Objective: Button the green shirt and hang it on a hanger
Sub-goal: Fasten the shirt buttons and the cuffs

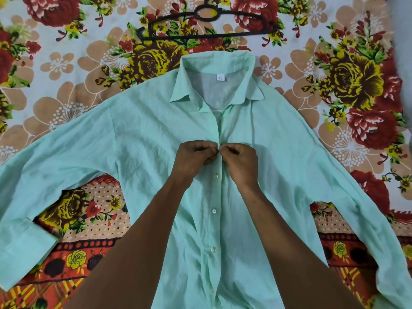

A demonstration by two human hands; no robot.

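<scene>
The pale green shirt lies flat and face up on the bed, sleeves spread out to both sides, collar pointing away from me. My left hand and my right hand meet at the front placket at chest height, each pinching one edge of the fabric at a button. Several white buttons below my hands are fastened. Above my hands the front is open up to the collar. A black plastic hanger lies flat just beyond the collar.
A floral bedsheet in red, yellow and beige covers the whole surface under the shirt. A darker patterned border runs across near me, below the left sleeve. My forearms cross the lower shirt front.
</scene>
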